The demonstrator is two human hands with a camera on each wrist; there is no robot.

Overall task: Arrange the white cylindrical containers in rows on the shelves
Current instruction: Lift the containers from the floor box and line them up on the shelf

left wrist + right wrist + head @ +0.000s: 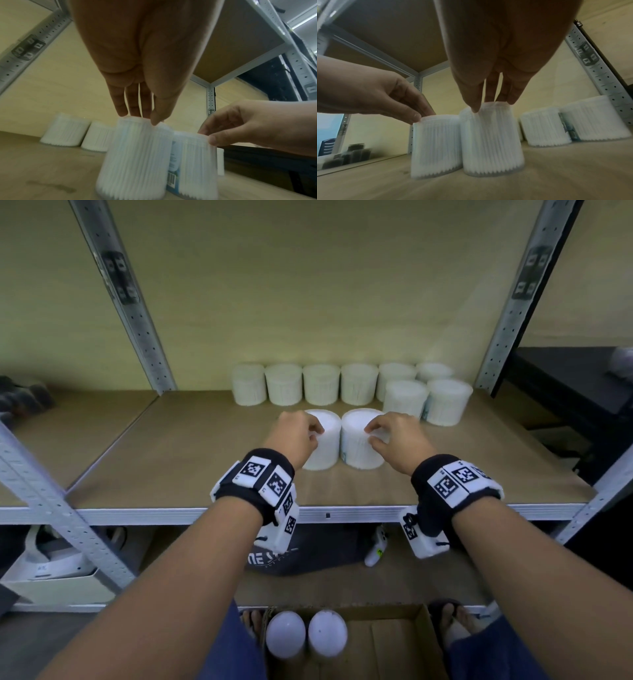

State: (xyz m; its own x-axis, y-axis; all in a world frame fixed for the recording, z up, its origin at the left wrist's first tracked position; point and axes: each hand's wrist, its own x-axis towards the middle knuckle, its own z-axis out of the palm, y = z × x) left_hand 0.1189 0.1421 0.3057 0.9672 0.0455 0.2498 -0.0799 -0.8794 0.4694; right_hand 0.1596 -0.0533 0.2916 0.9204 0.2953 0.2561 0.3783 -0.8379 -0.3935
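Two white cylindrical containers stand side by side on the middle of the wooden shelf (191,460). My left hand (317,433) pinches the top rim of the left container (323,451) between thumb and fingers. My right hand (371,435) pinches the rim of the right container (359,450) the same way. The left wrist view shows my left hand (142,119) on its container (137,155). In the right wrist view my right hand (488,106) is on its container (491,142). A back row of several containers (284,383) lines the wall, with two more (406,398) just before it at the right.
Perforated metal uprights (137,313) frame the shelf at both sides. A cardboard box (394,642) on the floor holds two more containers (286,635). A lower shelf carries a dark bag (308,556) and a white controller (375,549). The shelf's left half is bare board.
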